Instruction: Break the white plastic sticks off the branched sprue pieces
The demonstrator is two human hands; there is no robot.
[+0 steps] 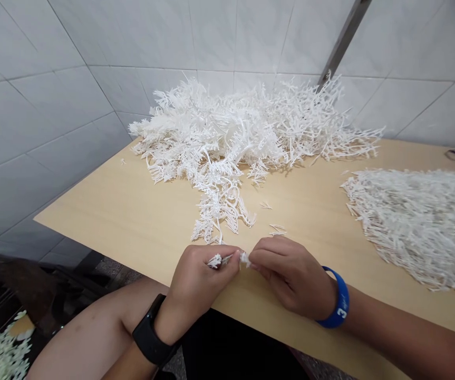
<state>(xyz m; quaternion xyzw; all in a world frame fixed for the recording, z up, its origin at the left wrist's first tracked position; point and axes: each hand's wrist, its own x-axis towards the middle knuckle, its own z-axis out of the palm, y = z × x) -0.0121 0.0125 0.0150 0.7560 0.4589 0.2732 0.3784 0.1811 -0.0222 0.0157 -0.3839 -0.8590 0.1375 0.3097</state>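
A flat, pale wood-coloured tabletop (pixel 112 211) spans the frame, bearing a tangled heap of white, branching, plastic-looking sprigs (pixel 231 126) at upper centre and a flatter pile of short white strands (pixel 420 227), cut off by the right edge. At lower centre the right hand (pixel 290 272) and left hand (pixel 195 279) pinch a small, white, tufted sprig (pixel 214 261), largely hidden by fingers, so whether its two showing ends are one piece is hard to make out. Thin white slivers (pixel 278 230) lie just above the right hand.

A small, white, finely branched sprig (pixel 214 261) sits pinched in the left hand (pixel 201 282), partly hidden, beside the right hand (pixel 292 277).
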